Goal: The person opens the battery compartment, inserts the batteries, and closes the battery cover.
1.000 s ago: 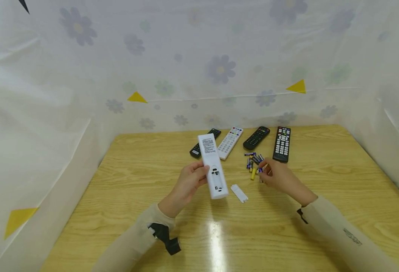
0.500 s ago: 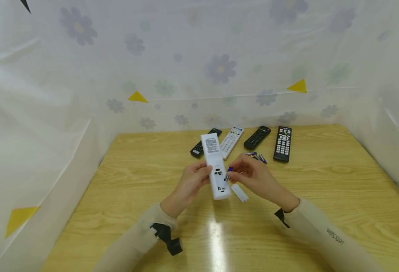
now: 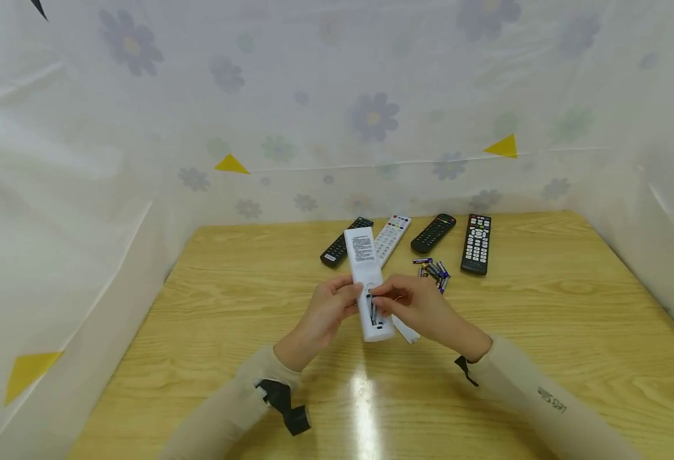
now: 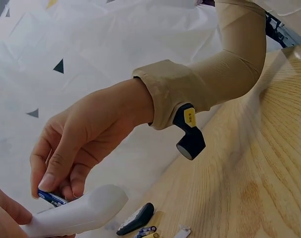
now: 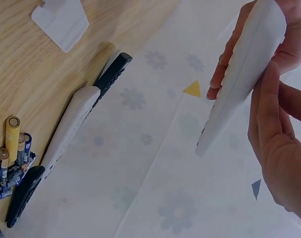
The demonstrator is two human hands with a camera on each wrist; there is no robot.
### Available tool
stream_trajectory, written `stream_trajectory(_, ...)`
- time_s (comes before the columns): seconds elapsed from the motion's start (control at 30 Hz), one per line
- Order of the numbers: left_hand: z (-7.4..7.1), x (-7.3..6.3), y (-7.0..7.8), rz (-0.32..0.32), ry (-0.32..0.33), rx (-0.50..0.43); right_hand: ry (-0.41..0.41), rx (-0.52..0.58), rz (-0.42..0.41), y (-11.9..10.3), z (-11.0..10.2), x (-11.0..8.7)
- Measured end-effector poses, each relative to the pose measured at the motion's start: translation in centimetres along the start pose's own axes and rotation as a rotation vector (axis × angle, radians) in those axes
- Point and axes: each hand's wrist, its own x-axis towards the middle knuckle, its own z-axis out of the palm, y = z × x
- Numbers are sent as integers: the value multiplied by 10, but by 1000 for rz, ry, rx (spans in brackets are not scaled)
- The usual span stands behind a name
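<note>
My left hand (image 3: 322,313) holds a white remote control (image 3: 362,252) back side up, thumb on its edge, its battery compartment uncovered. With thumb and fingertips my right hand (image 3: 423,310) pinches a blue AAA-looking battery (image 4: 52,198) at that compartment. In the head view the battery lies along the slot, partly hidden by the fingers. The loose white battery cover (image 3: 407,331) rests on the table beneath the right hand, half covered by it. From the right wrist view, the remote (image 5: 244,74) appears edge-on between both hands.
Several blue batteries (image 3: 441,269) lie in a pile right of the remote; a yellow battery (image 5: 12,136) stands out there. Behind are a black remote (image 3: 345,246), a white one (image 3: 393,236), another black one (image 3: 433,232) and a black remote with white keys (image 3: 476,246).
My right hand has come left from the battery pile with a battery and brought it to the open compartment. The left hand and remote have shifted slightly right.
</note>
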Motion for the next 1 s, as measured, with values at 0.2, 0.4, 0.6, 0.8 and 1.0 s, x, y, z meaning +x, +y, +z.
stream_trajectory(0.2,1,0,0,10,-4,0,24,-47,16,1,2,-1)
stream_trajectory(0.4,1,2,0,0,-8,-5,15,-234,-136,8,2,-6)
stream_trajectory(0.6,-1,4,1,-5,3,-20,-91,-431,-290,12,0,-13)
stream_trajectory(0.8,0,4,2,5,20,-15,-67,-566,-399,17,4,-15)
stream_trajectory(1.0,-1,5,0,10,37,-14,-72,-640,-436,25,7,-16)
